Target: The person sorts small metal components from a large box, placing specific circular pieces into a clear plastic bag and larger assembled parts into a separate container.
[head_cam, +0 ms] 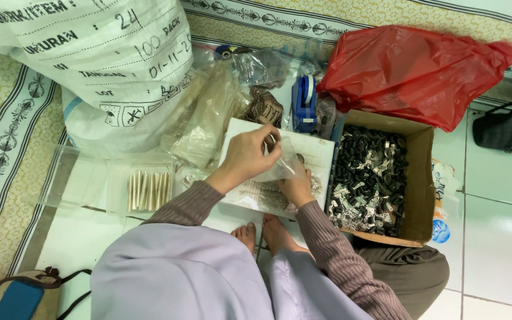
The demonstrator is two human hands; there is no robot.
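Both hands: working together over a white tray [321, 151], holding one small clear bag [280, 163].
Left hand [249, 155]: fingers pinching closed on the bag's top edge.
Right hand [297, 186]: gripping the bag from below.
Right edge: a cardboard box [420, 178] of small black and silver parts is sitting just beside the tray.
Left side: a clear tray [84, 181] of pale sticks is lying near.

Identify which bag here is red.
The plastic bag at top right, behind the cardboard box; the big sack is white, the others clear.
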